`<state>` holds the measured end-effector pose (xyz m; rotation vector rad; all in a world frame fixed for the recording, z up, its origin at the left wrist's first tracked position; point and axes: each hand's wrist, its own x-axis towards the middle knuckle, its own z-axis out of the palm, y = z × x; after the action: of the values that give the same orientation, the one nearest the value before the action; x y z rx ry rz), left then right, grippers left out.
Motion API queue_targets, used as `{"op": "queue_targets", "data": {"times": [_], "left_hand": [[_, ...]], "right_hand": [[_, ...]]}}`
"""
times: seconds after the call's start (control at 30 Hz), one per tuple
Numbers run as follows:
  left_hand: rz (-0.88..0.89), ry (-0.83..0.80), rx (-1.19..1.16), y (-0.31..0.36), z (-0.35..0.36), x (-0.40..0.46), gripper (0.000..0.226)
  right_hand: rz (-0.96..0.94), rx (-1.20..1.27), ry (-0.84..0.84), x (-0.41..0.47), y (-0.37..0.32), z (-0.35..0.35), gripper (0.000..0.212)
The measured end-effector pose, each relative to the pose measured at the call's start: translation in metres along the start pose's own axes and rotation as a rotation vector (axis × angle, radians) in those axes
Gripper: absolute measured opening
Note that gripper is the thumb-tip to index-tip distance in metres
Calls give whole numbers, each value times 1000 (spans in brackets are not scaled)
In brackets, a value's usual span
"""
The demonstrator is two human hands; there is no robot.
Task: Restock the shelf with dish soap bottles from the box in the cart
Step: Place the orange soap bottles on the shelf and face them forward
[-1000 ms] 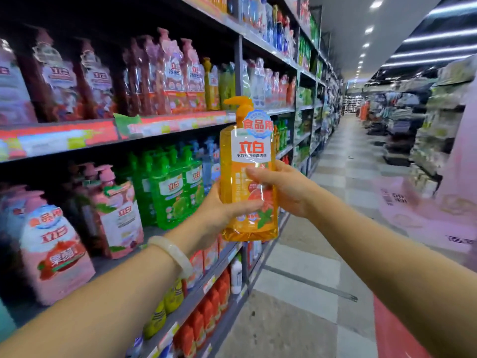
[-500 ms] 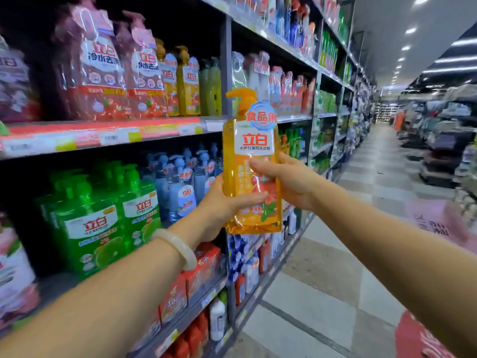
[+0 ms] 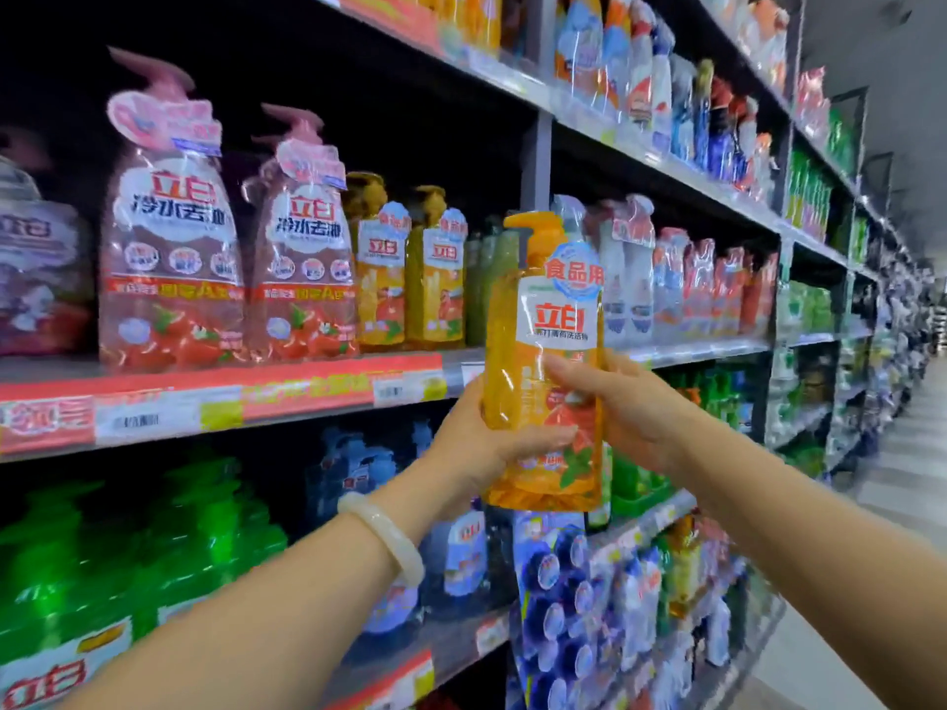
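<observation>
Between the 2 hands, the orange dish soap bottle point(image 3: 544, 361) stands upright, pump on top; left hand point(image 3: 481, 443) and right hand point(image 3: 620, 407) both clasp it. Up and left of the left hand, the nearer one, 2 matching orange bottles point(image 3: 410, 269) mark its row on the shelf point(image 3: 220, 397).

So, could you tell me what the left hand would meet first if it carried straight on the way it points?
Most likely the shelf edge with its price strip, just beyond the left hand and its orange bottle; depth is hard to judge, so it may pass just under it.
</observation>
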<state>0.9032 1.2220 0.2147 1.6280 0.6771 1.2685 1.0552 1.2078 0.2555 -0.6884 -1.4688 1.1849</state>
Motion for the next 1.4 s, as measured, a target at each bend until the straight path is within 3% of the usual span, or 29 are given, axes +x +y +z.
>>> {"op": "queue_targets", "data": {"times": [0.07,0.17,0.27,0.37,0.43,0.5,0.6,0.7,0.87,1.27,1.4], "left_hand": [[34,63,15,5,-5,30,56],[66,155,75,16,-16,65,62],[99,232,167,35,-28,90,84],[128,282,218,56,-41,110,79],[131,321,275,65,-48,120,93],[127,366,331,70,-55,128,92],[127,434,416,73,-66,138,71],[109,449,473,72,-77,148,71],[73,476,484,58,-95,162,76],[-45,533,529,23,-102,194,81],[-61,554,503,18,-99,202,84]], "right_hand": [[-26,20,-40,33,-7,-10,21],[-77,61,-99,75,-18,-19,50],[-124,33,-155,114,-31,-23,72],[-178,63,-206,147,-44,-20,86],[-209,88,-228,167,-48,-17,72],[-214,97,-241,184,-50,-16,57],[-232,90,-280,209,-46,-13,64],[-221,104,-302,228,-36,-8,75],[-191,126,-326,256,-12,-9,48],[-140,-13,-320,291,20,-30,75],[-124,-44,-272,294,21,-34,63]]}}
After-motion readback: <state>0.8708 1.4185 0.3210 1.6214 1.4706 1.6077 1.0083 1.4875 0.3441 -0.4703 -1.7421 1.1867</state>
